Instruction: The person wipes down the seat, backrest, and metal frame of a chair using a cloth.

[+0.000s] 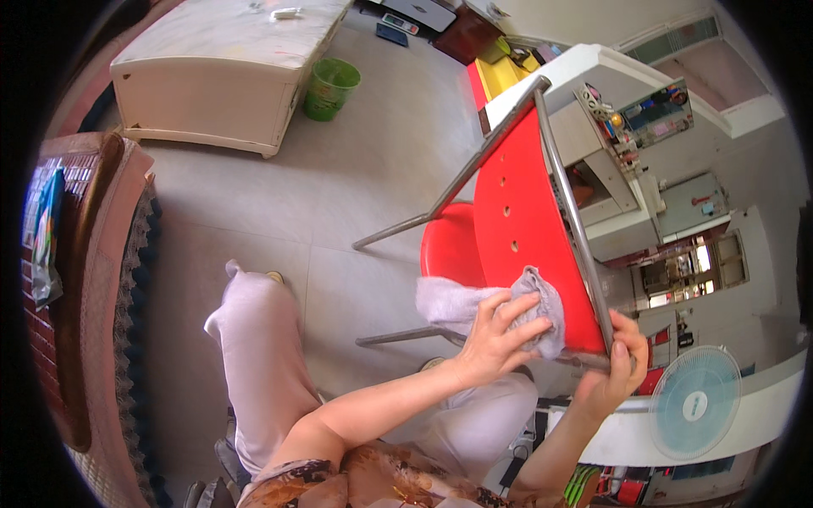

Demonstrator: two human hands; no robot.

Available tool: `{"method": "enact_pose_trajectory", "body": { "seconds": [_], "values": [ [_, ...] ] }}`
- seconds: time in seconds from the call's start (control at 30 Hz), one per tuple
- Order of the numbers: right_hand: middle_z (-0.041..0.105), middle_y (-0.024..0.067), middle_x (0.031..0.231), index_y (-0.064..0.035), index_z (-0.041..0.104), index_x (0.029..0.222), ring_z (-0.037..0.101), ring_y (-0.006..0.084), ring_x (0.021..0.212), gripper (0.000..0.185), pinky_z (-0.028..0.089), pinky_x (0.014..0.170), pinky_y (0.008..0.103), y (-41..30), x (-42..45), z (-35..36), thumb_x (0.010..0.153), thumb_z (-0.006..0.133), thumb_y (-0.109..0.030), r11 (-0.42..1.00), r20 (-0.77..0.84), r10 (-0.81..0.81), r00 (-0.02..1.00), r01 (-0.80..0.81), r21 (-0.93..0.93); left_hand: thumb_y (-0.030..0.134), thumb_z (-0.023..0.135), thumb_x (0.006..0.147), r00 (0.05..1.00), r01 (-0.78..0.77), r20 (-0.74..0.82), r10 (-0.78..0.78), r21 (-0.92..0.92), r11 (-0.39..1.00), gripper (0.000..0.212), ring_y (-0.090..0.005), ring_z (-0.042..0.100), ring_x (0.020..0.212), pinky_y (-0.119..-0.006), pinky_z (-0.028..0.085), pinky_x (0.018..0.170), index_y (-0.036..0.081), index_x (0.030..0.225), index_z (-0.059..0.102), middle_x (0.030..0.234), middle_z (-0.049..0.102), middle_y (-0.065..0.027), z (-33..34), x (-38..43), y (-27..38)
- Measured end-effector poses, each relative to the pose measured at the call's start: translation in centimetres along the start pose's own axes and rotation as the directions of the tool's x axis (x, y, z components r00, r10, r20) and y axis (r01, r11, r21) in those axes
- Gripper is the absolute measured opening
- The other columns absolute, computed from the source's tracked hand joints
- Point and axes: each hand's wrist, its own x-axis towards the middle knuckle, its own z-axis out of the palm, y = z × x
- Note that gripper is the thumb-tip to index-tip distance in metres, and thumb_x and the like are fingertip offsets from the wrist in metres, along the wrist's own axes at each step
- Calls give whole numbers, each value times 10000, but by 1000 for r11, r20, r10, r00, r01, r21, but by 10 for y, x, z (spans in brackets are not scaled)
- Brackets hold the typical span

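Note:
A chair with a red backrest (508, 209), a red seat (448, 244) and a metal tube frame (565, 168) is tilted in front of me. Several small holes run along the backrest. My left hand (508, 333) presses a greyish-lilac cloth (540, 298) to the near end of the backrest, and part of the cloth hangs over towards the seat. At the frame's near corner, my right hand (616, 365) grips the metal tube, thumb and fingers around it. Two chair legs (394, 232) point to the left. My own knees are on either side below.
A green bin (331, 89) stands beside a white marble-topped table (203, 89). To the left is a wooden seat with a woven mat (63, 254), bearing a plastic packet (47, 247). A fan with a blue centre (695, 403) stands right of my right hand. Shelves (597, 159) are beyond the chair.

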Motion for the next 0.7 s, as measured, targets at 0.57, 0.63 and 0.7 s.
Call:
{"method": "enact_pose_trajectory", "body": {
  "seconds": [0.57,0.63,0.7],
  "values": [
    [635,234,993,2,519,869,588,262,915,158,475,895,399,6,-3,4,805,565,-134,997,-116,-44,992,36,-63,264,582,914,822,514,-134,-554,-242,823,349,-362,438,1182,-439,345,1025,66,1198,627,1241,543,-154,-31,181,-133],
    [633,232,984,-1,515,866,590,262,899,154,479,889,399,6,-2,5,803,559,-134,997,-120,-59,991,52,-60,231,622,867,943,248,-214,-256,-62,967,356,-345,472,1148,-430,359,976,71,1184,637,1211,560,-147,-27,161,-103],
    [626,233,971,-5,500,859,593,264,881,154,485,881,401,5,-3,8,802,550,-139,997,-176,-48,983,37,-69,197,663,807,954,151,-255,-156,-41,988,371,-337,492,1118,-423,368,940,78,1158,653,1229,559,-130,-29,132,-57]
  ]
}}
